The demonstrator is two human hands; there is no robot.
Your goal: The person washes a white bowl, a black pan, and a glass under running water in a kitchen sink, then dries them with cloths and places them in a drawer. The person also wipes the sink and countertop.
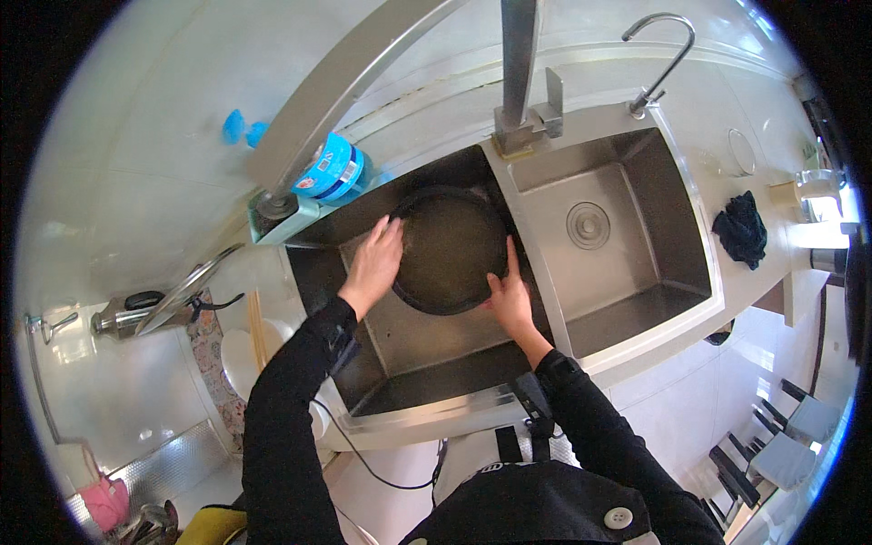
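A round dark pan (453, 252) lies in the left basin of a double metal sink (436, 415). On its left rim rests my left hand (377, 264), fingers together and pointing up along the edge. My right hand (511, 293) is at the pan's right rim, index finger stretched along the outside and thumb near the edge. Both hands touch or nearly touch the rim; how firmly they hold it, I cannot tell. A large metal faucet (516, 75) rises behind the divider, its wide arm crossing the upper left of the view.
Right of the pan is the second basin (593, 272) with a round drain. A thin curved tap (674, 61), a dark cloth (741, 230) and a clear glass (739, 153) are beyond. At left stand a blue container (334, 170), white bowls (235, 354) with chopsticks (257, 327), and a lid (184, 293).
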